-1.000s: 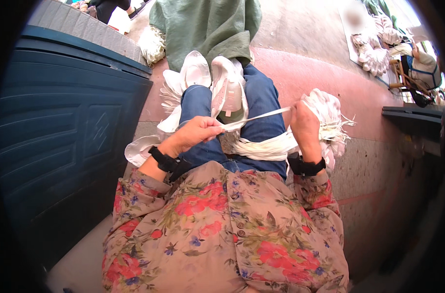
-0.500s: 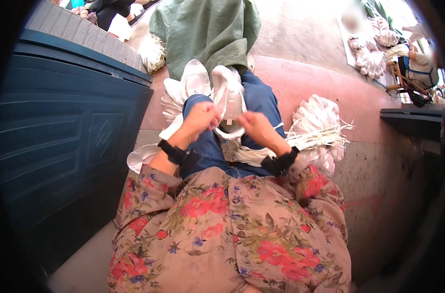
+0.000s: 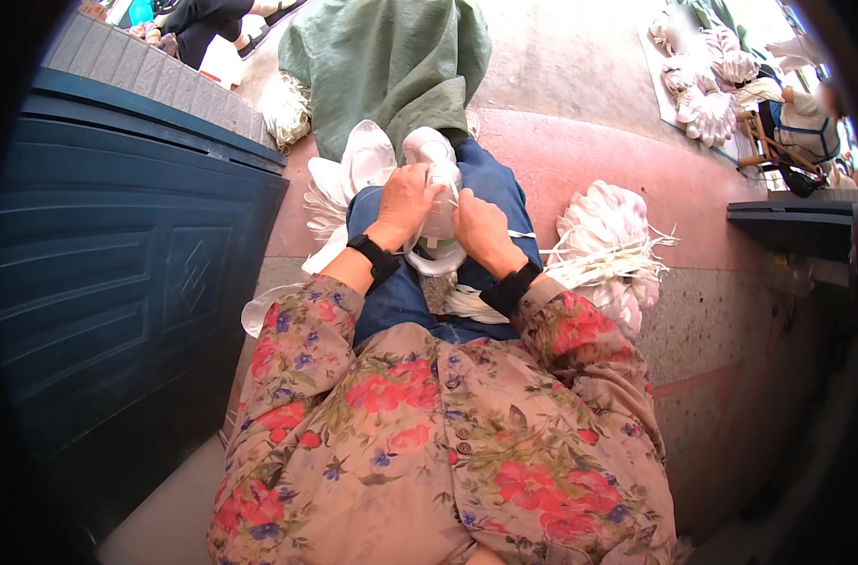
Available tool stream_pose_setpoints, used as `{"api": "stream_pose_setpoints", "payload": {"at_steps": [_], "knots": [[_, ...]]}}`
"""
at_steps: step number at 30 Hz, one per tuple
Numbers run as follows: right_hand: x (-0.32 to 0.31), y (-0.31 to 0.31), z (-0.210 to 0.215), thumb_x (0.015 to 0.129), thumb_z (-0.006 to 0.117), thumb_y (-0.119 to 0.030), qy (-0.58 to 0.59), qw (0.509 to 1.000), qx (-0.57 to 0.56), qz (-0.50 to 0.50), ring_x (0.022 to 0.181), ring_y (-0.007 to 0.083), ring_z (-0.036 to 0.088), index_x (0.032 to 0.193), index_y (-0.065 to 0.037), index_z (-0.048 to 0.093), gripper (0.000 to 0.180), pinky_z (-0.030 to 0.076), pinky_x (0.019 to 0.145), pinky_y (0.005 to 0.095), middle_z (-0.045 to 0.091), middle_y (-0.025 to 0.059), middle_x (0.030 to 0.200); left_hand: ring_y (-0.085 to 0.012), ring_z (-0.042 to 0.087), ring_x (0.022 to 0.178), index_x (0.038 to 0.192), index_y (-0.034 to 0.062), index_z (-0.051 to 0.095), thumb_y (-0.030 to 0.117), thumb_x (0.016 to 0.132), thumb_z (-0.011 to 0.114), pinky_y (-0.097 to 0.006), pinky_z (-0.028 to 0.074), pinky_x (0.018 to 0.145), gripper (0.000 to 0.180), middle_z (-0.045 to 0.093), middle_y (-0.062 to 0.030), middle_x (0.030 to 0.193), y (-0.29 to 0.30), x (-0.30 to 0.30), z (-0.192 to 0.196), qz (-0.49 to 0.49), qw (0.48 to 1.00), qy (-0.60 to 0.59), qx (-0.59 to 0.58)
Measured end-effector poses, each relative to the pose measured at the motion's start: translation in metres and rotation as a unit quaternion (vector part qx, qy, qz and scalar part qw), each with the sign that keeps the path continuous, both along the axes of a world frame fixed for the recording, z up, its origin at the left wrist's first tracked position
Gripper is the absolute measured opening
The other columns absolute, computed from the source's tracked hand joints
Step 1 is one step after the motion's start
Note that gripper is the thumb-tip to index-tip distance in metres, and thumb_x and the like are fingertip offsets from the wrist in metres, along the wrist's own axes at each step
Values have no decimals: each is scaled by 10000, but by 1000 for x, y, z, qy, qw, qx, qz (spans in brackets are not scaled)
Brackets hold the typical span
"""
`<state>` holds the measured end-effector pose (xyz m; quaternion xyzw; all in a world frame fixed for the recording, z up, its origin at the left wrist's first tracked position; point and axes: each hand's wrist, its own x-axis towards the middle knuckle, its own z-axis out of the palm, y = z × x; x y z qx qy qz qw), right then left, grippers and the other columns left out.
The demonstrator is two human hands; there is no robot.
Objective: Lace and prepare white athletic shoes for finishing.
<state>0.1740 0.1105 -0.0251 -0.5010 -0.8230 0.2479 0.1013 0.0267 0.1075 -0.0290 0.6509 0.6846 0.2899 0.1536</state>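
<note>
A white shoe rests between my knees, its toe end pointing away from me. Over it, my left hand is closed, fingers pinched together at the shoe's opening. Close by on the right, my right hand is closed too, with a thin white shoelace running between the two hands. Another white shoe upper stands beyond my left knee, next to a fanned stack of white shoe pieces. The fingertips are partly hidden.
To my right lies a big bundle of white shoe uppers with loose laces. A green cloth covers something ahead. A dark blue panelled door stands left. More bundles and other people are farther off.
Both hands have come down and closer together over the shoe. A white lace now shows between them. The view has shifted slightly.
</note>
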Motion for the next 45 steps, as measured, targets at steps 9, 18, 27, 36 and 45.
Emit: {"api": "stream_pose_setpoints", "payload": {"at_steps": [9,18,27,36,45], "knots": [[3,1,5,808,440,-176,9,999,-34,1,656,376,565,808,-2,428,175,439,583,452,560,202,662,-339,554,679,751,4,566,181,693,628,-394,430,590,196,568,-182,719,5,-6,-3,-49,998,-29,-40],[10,32,-9,802,490,-206,183,982,-23,-34,775,361,551,822,-3,565,218,429,676,418,565,215,798,-334,561,699,757,-6,567,175,716,607,-387,432,616,190,572,-182,719,5,-1,-2,-37,999,-19,-34],[-3,36,-14,735,563,-160,237,957,-127,-110,789,317,557,782,-27,604,147,431,700,376,577,164,830,-349,561,710,767,2,561,215,729,597,-412,439,617,219,577,-186,741,6,-3,-6,-19,996,-61,-59],[-13,39,-23,741,537,-119,213,975,-30,-57,783,307,544,793,-49,609,113,427,690,383,551,151,790,-274,584,626,745,-15,556,185,714,629,-339,447,570,216,576,-156,654,5,-7,4,-18,997,-29,-67],[-27,36,-17,762,505,-92,225,972,-27,-60,787,327,560,905,-36,539,156,439,677,377,586,155,815,-284,594,697,797,12,556,129,690,610,-358,462,621,168,587,-152,702,-1,-5,10,27,984,-161,-67]]}}
